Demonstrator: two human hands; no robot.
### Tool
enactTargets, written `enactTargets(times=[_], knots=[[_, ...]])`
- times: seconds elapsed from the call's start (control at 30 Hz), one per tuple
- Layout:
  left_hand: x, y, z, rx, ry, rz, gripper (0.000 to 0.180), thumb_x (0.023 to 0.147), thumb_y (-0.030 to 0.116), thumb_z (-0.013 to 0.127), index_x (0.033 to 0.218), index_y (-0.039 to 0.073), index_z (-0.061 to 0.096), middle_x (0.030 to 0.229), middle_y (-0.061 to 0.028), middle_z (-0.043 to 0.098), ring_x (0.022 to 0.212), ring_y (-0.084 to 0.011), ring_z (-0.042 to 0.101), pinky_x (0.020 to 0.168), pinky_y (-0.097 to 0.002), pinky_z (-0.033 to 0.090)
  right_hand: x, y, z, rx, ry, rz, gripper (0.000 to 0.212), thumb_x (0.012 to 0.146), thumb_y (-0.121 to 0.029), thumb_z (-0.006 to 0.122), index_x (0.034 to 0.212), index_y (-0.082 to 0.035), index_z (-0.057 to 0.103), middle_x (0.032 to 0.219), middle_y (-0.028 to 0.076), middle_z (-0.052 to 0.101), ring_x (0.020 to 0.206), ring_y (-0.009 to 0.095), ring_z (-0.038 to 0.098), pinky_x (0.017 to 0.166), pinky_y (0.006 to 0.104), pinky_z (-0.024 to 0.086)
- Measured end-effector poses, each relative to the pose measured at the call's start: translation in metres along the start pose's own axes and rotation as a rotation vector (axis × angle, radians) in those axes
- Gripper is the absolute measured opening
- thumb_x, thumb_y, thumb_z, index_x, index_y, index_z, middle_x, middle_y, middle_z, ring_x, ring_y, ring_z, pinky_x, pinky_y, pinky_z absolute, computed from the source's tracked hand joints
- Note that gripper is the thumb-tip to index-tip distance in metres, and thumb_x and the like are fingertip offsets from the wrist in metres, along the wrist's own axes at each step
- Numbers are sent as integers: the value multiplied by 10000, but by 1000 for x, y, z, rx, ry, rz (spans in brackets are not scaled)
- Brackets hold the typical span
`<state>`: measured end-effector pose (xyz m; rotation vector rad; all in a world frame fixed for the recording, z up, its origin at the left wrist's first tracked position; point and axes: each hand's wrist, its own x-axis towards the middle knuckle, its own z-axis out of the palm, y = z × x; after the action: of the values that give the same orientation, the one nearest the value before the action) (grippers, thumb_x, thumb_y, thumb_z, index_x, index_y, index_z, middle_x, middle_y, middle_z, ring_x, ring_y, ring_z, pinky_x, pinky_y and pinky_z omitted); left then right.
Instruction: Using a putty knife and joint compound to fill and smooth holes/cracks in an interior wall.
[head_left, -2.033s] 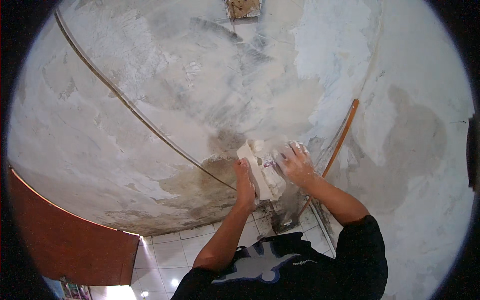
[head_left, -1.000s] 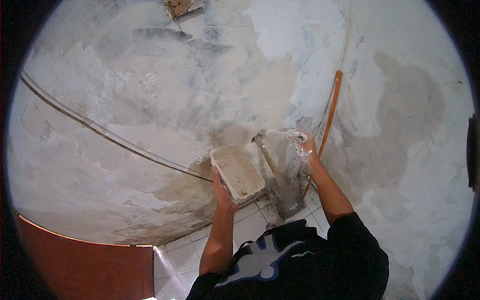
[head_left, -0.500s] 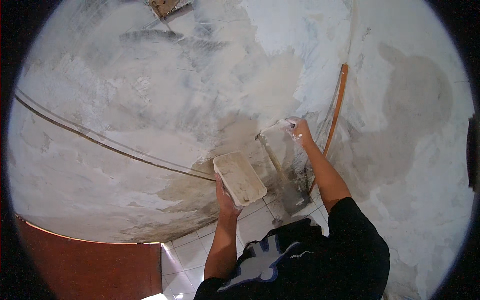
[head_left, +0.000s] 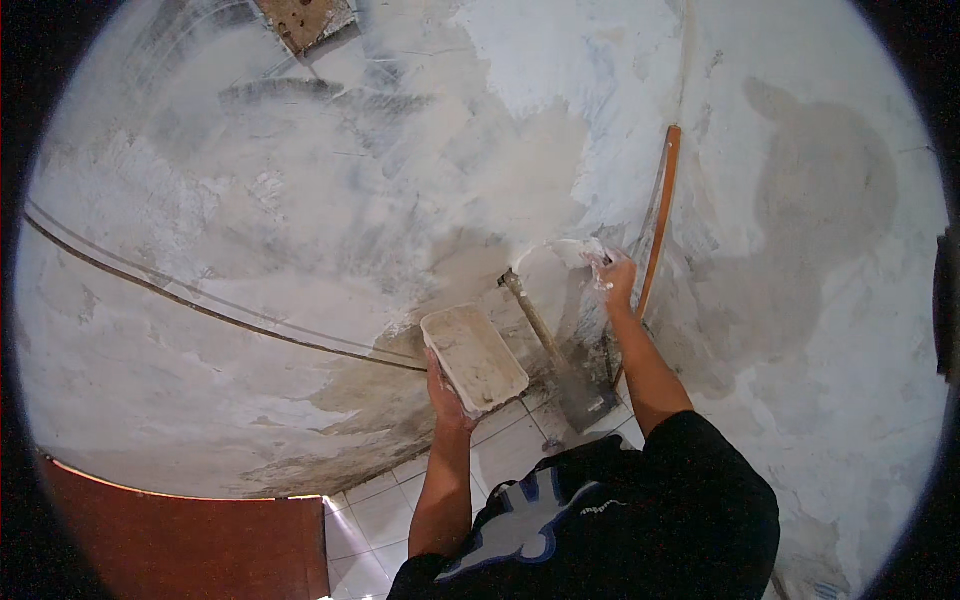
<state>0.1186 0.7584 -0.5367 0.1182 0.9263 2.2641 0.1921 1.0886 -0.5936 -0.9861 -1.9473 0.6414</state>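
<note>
My left hand [head_left: 448, 397] grips the lower left side of a shallow rectangular tub [head_left: 475, 358], off-white with grey-beige residue inside. The tub is tilted, its open side facing up toward me. My right hand [head_left: 615, 280], smeared with white paste, is closed close to the wall. A small dark part shows at its fingers, but what it holds is too small to make out. From the fingers a wet white streak [head_left: 550, 252] curves leftward, above a long-handled tool [head_left: 535, 318] with a flat grey blade on the floor, leaning against the wall.
The wall [head_left: 330, 200] is patchy with white and grey plaster. An orange-brown strip [head_left: 662, 215] leans right of my right hand. A thin dark rod [head_left: 220, 305] runs leftward from the tub. A reddish-brown panel [head_left: 190, 545] stands lower left, beside white floor tiles [head_left: 375, 520].
My right hand has moved right and slightly down along the wall, and the white streak beside it looks longer. My left hand still holds the tub. The whole view has shifted a little.
</note>
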Motion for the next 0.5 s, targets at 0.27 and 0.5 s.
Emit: enactTargets(times=[0.27,0.5], knots=[[-9,10,-15,-67,26,-59,611,991,514,364,1440,101,341,1395,-140,455,1228,-336,503,1009,-491,443,-72,-2,-18,1051,-292,446,385,801,-35,750,1081,-37,487,876,8,585,761,85,579,569,263,470],[-10,9,-44,-99,26,-53,611,991,516,365,1443,105,341,1391,-136,459,1225,-328,505,1004,-491,446,-71,-49,-5,376,-309,-226,289,829,-73,664,1103,4,614,1043,122,672,898,278,648,823,359,509]])
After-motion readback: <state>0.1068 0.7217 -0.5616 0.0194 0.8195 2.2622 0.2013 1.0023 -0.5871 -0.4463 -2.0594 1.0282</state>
